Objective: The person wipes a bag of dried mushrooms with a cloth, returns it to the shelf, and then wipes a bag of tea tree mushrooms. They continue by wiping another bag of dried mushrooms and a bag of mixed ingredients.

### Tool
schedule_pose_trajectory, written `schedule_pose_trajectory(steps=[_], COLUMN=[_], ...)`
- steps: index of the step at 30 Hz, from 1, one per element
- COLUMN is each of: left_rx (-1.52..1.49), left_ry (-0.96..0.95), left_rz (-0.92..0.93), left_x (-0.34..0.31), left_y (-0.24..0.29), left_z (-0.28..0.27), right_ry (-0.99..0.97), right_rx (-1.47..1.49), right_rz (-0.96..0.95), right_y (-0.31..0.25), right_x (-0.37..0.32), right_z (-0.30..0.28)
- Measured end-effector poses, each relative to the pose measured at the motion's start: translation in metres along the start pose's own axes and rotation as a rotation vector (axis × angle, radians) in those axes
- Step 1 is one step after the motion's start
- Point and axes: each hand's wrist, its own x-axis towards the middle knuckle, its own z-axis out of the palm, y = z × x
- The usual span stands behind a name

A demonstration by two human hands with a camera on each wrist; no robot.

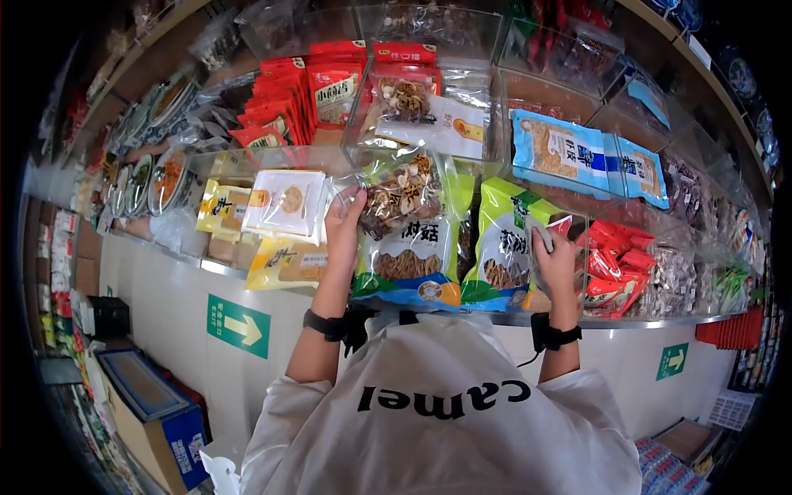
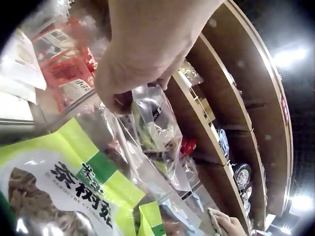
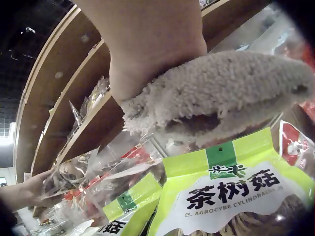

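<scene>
My left hand grips the left edge of a clear bag of dried mushrooms, held above a green bag in the head view. In the left wrist view that hand pinches clear plastic at the bag's top. My right hand holds a grey fluffy cloth beside a second green bag. The cloth hangs folded under the right hand in the right wrist view, above a green bag with black lettering.
Clear dividers split the display. Red packets stand at the back left, white and yellow packs lie left of my left hand, blue packs lie back right, and small red packets lie to the right. The counter's front edge runs nearest my body.
</scene>
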Motion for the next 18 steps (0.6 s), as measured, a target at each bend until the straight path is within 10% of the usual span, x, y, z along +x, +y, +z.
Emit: schedule_pose_trajectory(steps=[18], left_rx=[-0.055], left_ry=[-0.175], left_rz=[0.199], left_x=[0.093], left_y=[0.01], left_z=[0.122], right_ry=[0.025], right_rx=[-0.078], right_rz=[-0.002], right_y=[0.018], right_x=[-0.005], right_z=[0.007])
